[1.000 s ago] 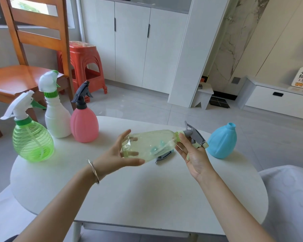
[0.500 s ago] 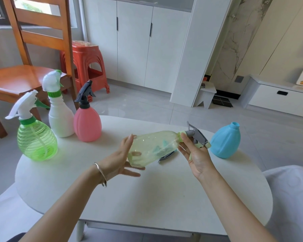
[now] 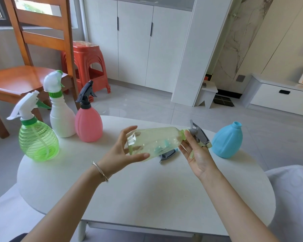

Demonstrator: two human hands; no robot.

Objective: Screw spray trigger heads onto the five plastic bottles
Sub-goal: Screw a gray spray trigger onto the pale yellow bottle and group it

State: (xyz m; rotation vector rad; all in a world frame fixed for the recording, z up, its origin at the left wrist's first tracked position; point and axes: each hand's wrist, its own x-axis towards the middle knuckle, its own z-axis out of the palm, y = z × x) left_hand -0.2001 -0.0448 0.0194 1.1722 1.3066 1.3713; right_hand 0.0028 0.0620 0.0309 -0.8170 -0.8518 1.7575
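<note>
Done: green bottle (image 3: 38,137), white bottle (image 3: 61,114) and pink bottle (image 3: 88,123) stand capped at the counter's (image 3: 147,189) left
In hand: pale yellow bottle (image 3: 156,142) sideways above the counter; left hand (image 3: 120,154) grip holds its base, right hand (image 3: 198,154) grip holds the grey trigger head (image 3: 198,135) at its neck
Left: blue bottle (image 3: 227,139) open-necked; loose head (image 3: 168,153) beneath

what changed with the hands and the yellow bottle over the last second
Little changed. The left hand loosened at the base of the sideways yellow bottle, then closed its thumb under it again. The right hand stayed at the neck by the grey trigger head. The capless blue bottle did not move.
</note>
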